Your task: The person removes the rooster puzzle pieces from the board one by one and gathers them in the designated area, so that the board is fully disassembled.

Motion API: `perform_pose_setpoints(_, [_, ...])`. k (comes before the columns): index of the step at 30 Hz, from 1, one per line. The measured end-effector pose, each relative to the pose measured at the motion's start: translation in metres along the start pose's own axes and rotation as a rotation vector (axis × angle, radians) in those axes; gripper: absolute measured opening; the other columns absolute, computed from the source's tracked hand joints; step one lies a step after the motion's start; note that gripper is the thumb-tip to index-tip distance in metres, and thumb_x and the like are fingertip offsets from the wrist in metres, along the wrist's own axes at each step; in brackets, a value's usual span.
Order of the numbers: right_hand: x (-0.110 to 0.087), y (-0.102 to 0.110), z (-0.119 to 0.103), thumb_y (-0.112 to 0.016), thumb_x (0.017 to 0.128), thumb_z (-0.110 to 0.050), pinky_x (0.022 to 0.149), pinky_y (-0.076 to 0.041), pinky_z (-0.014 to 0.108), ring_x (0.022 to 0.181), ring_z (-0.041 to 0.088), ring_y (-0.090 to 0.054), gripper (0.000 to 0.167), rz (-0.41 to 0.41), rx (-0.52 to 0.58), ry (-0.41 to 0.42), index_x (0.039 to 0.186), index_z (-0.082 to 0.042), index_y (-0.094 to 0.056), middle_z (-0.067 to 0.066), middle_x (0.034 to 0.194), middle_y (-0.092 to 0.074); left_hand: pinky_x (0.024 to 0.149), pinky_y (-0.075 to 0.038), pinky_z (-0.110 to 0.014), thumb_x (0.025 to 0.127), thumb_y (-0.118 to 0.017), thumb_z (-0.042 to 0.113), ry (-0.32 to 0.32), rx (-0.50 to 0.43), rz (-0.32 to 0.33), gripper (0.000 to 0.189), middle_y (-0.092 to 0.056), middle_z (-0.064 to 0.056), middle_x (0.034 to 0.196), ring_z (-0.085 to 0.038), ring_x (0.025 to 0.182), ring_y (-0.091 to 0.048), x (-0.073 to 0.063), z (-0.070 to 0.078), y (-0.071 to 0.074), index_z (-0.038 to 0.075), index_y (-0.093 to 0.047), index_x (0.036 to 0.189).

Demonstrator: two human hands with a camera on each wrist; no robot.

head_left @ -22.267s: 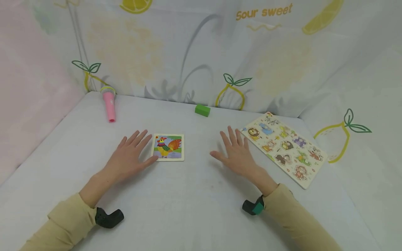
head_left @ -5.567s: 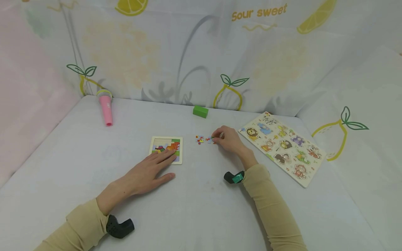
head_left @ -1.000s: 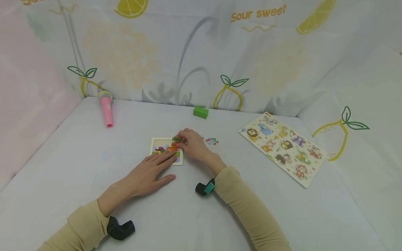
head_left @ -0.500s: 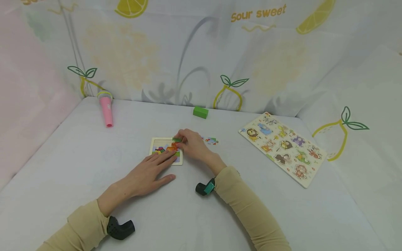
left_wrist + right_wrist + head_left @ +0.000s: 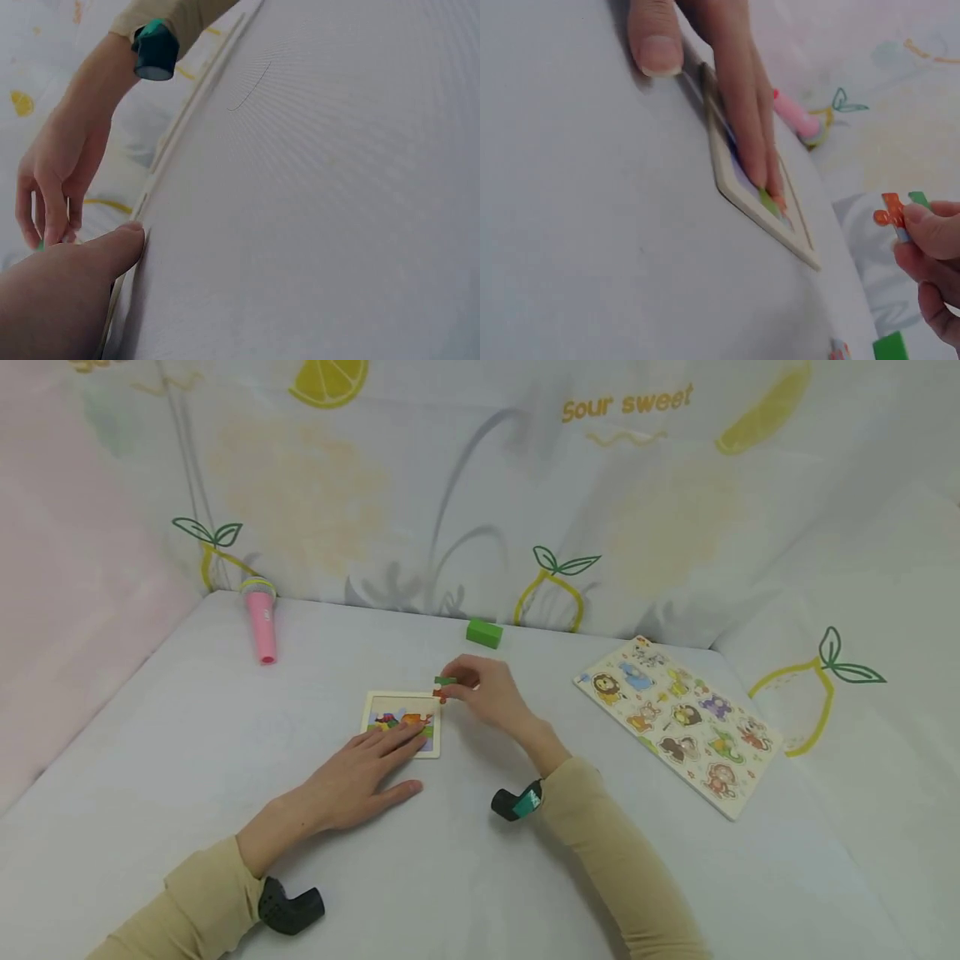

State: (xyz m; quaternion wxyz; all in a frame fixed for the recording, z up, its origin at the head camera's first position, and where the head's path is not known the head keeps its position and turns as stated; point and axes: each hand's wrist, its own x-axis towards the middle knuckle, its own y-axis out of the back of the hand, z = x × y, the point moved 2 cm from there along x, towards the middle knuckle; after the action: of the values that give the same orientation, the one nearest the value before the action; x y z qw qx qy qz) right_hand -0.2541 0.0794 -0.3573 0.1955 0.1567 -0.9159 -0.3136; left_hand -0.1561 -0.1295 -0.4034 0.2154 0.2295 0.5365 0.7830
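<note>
My left hand (image 5: 348, 785) lies flat with its fingers across the lower part of a small rooster jigsaw puzzle, whose pale frame (image 5: 405, 695) rests on the table. Bare backing shows along the puzzle's top row. Between thumb and fingers my right hand (image 5: 491, 693) pinches a jigsaw piece (image 5: 891, 210), orange with green and a bit of blue, raised just off the frame's upper right corner. In the right wrist view another loose puzzle piece (image 5: 840, 350) peeks in at the bottom edge; in the head view my right hand hides that spot.
A pink toy microphone (image 5: 262, 627) lies at the back left. A green block (image 5: 484, 633) sits near the back edge, beyond my right hand. To the right lies an animal puzzle board (image 5: 678, 727), set at a slant. A printed cloth hangs behind the table.
Earlier the rooster picture was whole; later, pieces lay to its right. Since half a second ago my right hand has lifted the upper right piece out and rightward. The left hand stays put.
</note>
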Motion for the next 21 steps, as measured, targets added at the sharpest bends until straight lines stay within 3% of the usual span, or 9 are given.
perform_pose_setpoints(5, [-0.019, 0.043, 0.017, -0.077, 0.088, -0.014, 0.066, -0.052, 0.024, 0.081, 0.017, -0.068, 0.020, 0.037, 0.019, -0.085, 0.106, -0.007, -0.075, 0.007, 0.101, -0.074, 0.116, -0.030, -0.056, 0.099, -0.057, 0.048, -0.015, 0.002, 0.009, 0.066, -0.037, -0.007, 0.160, -0.035, 0.144, -0.039, 0.000, 0.002, 0.001, 0.014, -0.042, 0.153])
perform_pose_setpoints(11, [-0.045, 0.084, 0.052, -0.076, 0.089, -0.015, 0.066, -0.048, 0.026, 0.084, 0.028, -0.072, 0.021, 0.084, 0.012, -0.228, 0.108, -0.005, -0.076, 0.012, 0.097, -0.076, 0.116, -0.030, -0.056, 0.098, -0.060, 0.046, -0.018, -0.005, 0.014, 0.066, -0.038, -0.009, 0.159, -0.037, 0.143, -0.040, 0.000, 0.004, 0.004, 0.012, -0.044, 0.152])
perform_pose_setpoints(15, [-0.055, 0.096, 0.072, -0.075, 0.091, -0.017, 0.064, -0.046, 0.026, 0.085, 0.028, -0.072, 0.023, 0.063, -0.040, -0.327, 0.110, -0.005, -0.076, 0.013, 0.096, -0.076, 0.116, -0.029, -0.056, 0.098, -0.059, 0.046, -0.006, -0.005, 0.002, 0.066, -0.037, -0.008, 0.160, -0.038, 0.143, -0.039, -0.001, 0.002, 0.003, 0.013, -0.043, 0.153])
perform_pose_setpoints(21, [-0.053, 0.096, 0.085, -0.076, 0.089, -0.014, 0.066, -0.050, 0.026, 0.079, 0.022, -0.069, 0.020, 0.023, -0.166, -0.297, 0.106, -0.004, -0.077, 0.014, 0.104, -0.074, 0.117, -0.028, -0.056, 0.099, -0.056, 0.048, 0.004, -0.013, -0.002, 0.065, -0.036, -0.008, 0.160, -0.038, 0.144, -0.038, -0.002, 0.001, 0.002, 0.015, -0.041, 0.154])
